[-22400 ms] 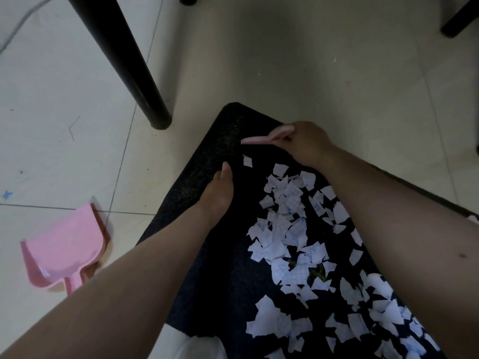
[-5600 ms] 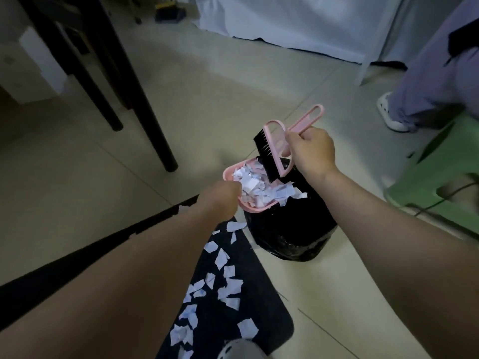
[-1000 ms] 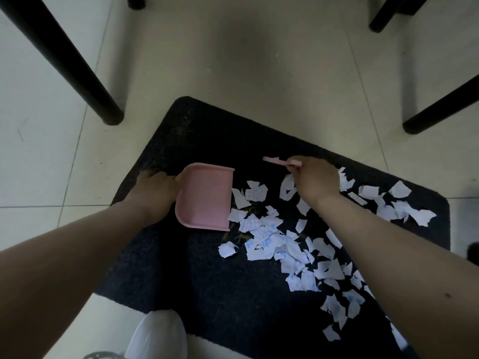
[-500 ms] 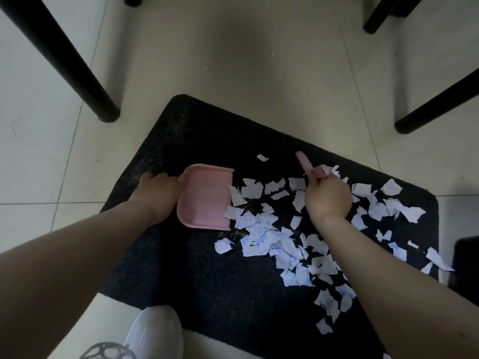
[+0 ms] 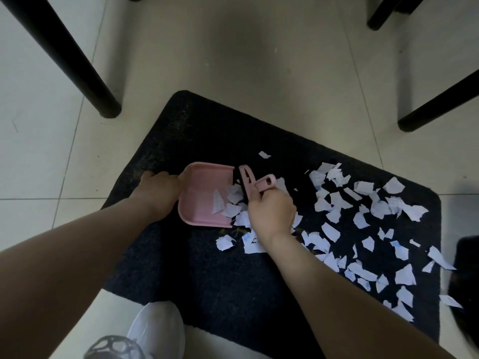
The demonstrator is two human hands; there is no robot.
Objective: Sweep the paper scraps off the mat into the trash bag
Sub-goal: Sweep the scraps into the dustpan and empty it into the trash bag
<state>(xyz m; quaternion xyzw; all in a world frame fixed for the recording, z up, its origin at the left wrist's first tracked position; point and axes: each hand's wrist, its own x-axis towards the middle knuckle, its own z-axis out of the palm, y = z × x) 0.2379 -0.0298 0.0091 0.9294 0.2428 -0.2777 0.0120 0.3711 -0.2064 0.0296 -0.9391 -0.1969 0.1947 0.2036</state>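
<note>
L hand point(image 5: 158, 194) was wrapped round the back of the pink dustpan point(image 5: 204, 195), fingers curled shut on its handle (handle itself hidden under the hand), pressing the pan flat on the dark mat point(image 5: 207, 275) w/ its open lip facing right so scraps could slide straight in. A few were already inside, near the lip. R hand point(image 5: 272, 213) sat just beside that lip, fingers closed on the pink brush point(image 5: 248, 185), bristle end angled down at the pan mouth, prob. to push paper across the edge. Most paper scraps point(image 5: 363, 229) lay strewn over the mat's right half, well apart from the pan. Dark shape at far right edge point(image 5: 466, 281) was maybe the trash bag; couldn't tell.
</note>
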